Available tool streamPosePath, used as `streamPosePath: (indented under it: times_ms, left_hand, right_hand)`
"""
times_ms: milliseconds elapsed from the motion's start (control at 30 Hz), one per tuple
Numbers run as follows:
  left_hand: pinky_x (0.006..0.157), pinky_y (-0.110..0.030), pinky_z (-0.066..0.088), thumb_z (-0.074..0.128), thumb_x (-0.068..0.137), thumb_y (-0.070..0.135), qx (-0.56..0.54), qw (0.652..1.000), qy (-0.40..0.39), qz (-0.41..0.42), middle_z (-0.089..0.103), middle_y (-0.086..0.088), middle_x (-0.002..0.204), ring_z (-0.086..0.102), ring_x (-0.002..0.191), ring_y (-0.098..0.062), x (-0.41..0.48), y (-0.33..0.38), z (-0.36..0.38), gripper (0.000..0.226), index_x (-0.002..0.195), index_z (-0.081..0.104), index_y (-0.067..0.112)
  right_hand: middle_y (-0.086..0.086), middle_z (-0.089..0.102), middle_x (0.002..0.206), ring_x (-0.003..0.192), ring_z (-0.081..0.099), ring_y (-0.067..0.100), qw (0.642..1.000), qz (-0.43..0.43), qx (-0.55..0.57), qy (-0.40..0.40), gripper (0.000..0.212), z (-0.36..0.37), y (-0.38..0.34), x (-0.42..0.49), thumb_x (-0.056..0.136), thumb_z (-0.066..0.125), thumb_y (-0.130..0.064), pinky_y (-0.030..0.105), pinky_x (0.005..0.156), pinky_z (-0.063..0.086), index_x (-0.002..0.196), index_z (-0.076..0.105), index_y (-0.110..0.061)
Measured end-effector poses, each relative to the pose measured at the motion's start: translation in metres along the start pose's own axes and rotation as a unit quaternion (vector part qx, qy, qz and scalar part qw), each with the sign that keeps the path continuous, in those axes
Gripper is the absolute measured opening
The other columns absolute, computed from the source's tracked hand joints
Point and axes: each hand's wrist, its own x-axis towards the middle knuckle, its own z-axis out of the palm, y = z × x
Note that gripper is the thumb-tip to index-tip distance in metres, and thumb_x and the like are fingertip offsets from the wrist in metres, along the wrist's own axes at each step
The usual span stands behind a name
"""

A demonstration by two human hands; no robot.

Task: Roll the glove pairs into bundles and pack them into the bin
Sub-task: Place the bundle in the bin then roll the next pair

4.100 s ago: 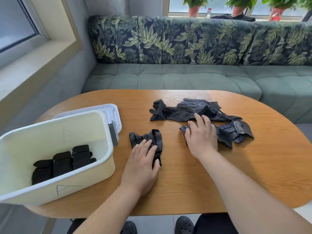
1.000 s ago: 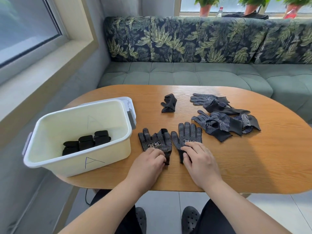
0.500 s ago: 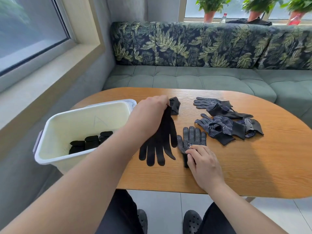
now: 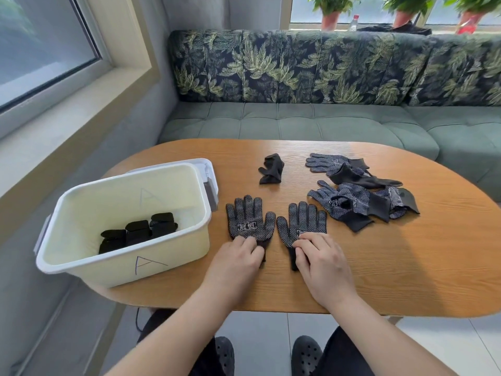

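Note:
Two black gloves with white grip dots lie flat side by side, palms up, near the table's front edge. My left hand pinches the cuff of the left glove. My right hand pinches the cuff of the right glove. To the left stands the cream bin, marked with an A, with three rolled black bundles on its floor. A heap of several loose gloves lies at the right. One crumpled black glove lies alone behind the pair.
The oval wooden table has bare wood at the front right. The bin's white lid sticks out behind the bin. A green sofa runs along the far side; a window sill is on the left.
My left hand had lifted the left glove by its cuff, back side showing; it now lies flat again, dots up and fingers spread, beside the right glove. My right hand stayed on its cuff.

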Motion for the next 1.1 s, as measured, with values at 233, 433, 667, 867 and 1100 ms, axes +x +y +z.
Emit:
streamPosePath:
  times_ms: [233, 433, 667, 867, 1100]
  left_hand:
    - [0.106, -0.045, 0.050, 0.053, 0.101, 0.039, -0.090, 0.994, 0.047, -0.037, 0.065, -0.004, 0.126, 0.060, 0.122, -0.029, -0.008, 0.002, 0.000, 0.031, 0.118, 0.068, 0.017]
    - [0.134, -0.042, -0.006, 0.001, 0.095, 0.075, -0.095, 0.975, -0.190, -0.069, -0.010, 0.004, 0.180, -0.016, 0.164, -0.020, 0.009, 0.002, 0.016, 0.087, 0.171, 0.003, 0.034]
    - [0.132, -0.049, -0.011, -0.010, 0.092, 0.084, -0.063, 0.971, -0.208, -0.103, -0.030, 0.000, 0.175, -0.032, 0.160, -0.024, 0.002, 0.006, 0.022, 0.091, 0.169, -0.011, 0.037]
    - [0.132, -0.049, -0.010, -0.010, 0.093, 0.081, -0.070, 0.975, -0.194, -0.077, -0.026, 0.005, 0.176, -0.033, 0.159, -0.019, -0.012, 0.000, 0.018, 0.089, 0.170, -0.009, 0.035]
    - [0.131, -0.049, 0.022, 0.038, 0.110, 0.056, -0.112, 0.992, -0.019, -0.052, 0.031, -0.001, 0.173, 0.018, 0.164, -0.023, -0.028, 0.002, 0.024, 0.063, 0.161, 0.045, 0.020]
  right_hand:
    - [-0.005, 0.067, 0.124, 0.124, 0.057, 0.019, 1.000, -0.002, 0.009, 0.003, 0.028, 0.001, 0.002, 0.001, 0.104, 0.054, -0.033, 0.044, 0.104, 0.050, 0.116, 0.077, -0.022]
    - [-0.010, 0.041, 0.168, 0.158, 0.030, 0.015, 0.993, -0.008, -0.025, -0.112, 0.050, -0.002, 0.002, 0.003, 0.109, 0.038, -0.053, 0.039, 0.130, 0.026, 0.154, 0.054, -0.037]
    - [-0.012, -0.004, 0.179, 0.165, -0.010, 0.014, 0.969, -0.017, -0.080, -0.235, 0.080, -0.001, 0.002, 0.011, 0.099, -0.007, -0.077, 0.041, 0.134, -0.002, 0.170, 0.010, -0.043]
    - [-0.007, -0.021, 0.177, 0.163, -0.025, 0.018, 0.956, -0.023, -0.111, -0.270, 0.075, -0.006, -0.015, 0.006, 0.106, 0.009, -0.075, 0.040, 0.132, -0.013, 0.170, -0.007, -0.039]
    - [-0.004, 0.041, 0.169, 0.162, 0.026, 0.016, 0.991, -0.078, -0.030, -0.105, 0.052, -0.004, -0.016, -0.014, 0.114, 0.035, -0.048, 0.048, 0.128, 0.030, 0.155, 0.056, -0.023]
